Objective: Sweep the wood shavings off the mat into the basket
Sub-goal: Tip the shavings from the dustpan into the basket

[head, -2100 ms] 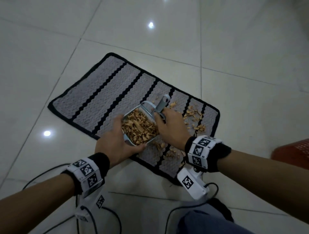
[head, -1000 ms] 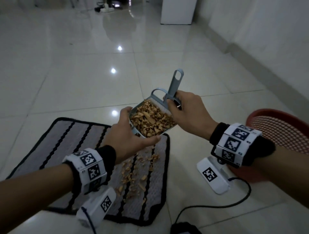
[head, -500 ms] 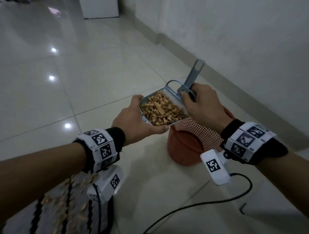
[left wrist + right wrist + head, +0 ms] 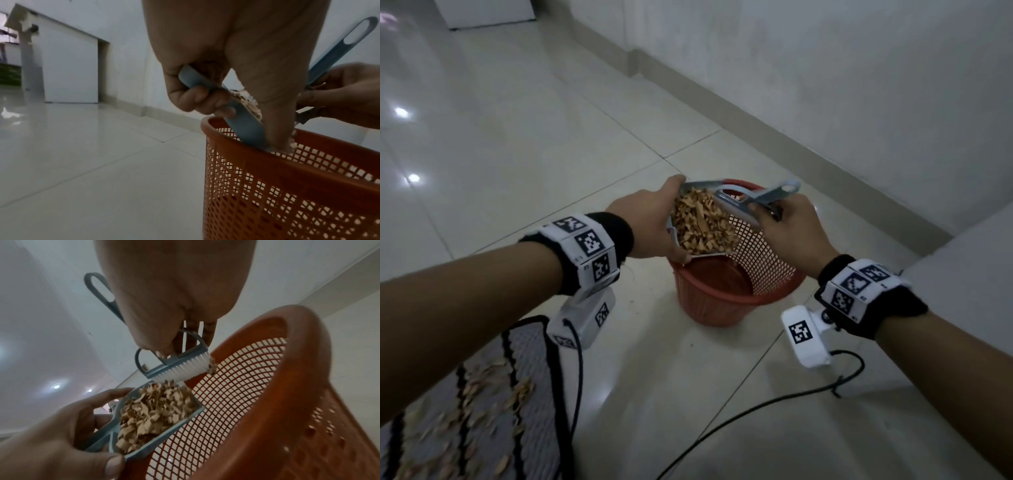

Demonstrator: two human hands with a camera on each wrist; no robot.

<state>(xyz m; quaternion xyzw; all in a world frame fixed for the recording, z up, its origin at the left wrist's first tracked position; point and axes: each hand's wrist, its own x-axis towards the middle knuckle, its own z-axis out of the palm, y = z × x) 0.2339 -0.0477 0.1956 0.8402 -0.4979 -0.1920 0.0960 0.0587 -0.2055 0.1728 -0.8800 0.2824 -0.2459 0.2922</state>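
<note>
A small grey-blue dustpan point(image 4: 690, 186) heaped with wood shavings point(image 4: 702, 222) hangs tilted over the orange mesh basket point(image 4: 715, 301). My left hand point(image 4: 664, 222) grips its left side, thumb on the near rim. My right hand point(image 4: 774, 219) holds a grey-blue brush point(image 4: 774, 193). In the right wrist view the brush's white bristles point(image 4: 180, 368) sit at the pan's upper edge, above the shavings point(image 4: 152, 412). From the left wrist the pan's lip point(image 4: 244, 128) dips inside the basket rim point(image 4: 287, 162). The striped mat point(image 4: 530, 394) lies at lower left with loose shavings point(image 4: 482, 387) on it.
The basket stands on pale glossy floor tiles close to a wall and its skirting point(image 4: 791, 137) on the right. A black cable point(image 4: 756, 407) trails across the floor below my right wrist. A white cabinet point(image 4: 482, 13) stands far back.
Both hands lifted the full dustpan and brush off the mat, carried them rightwards to the basket, and now the pan tips down over its opening.
</note>
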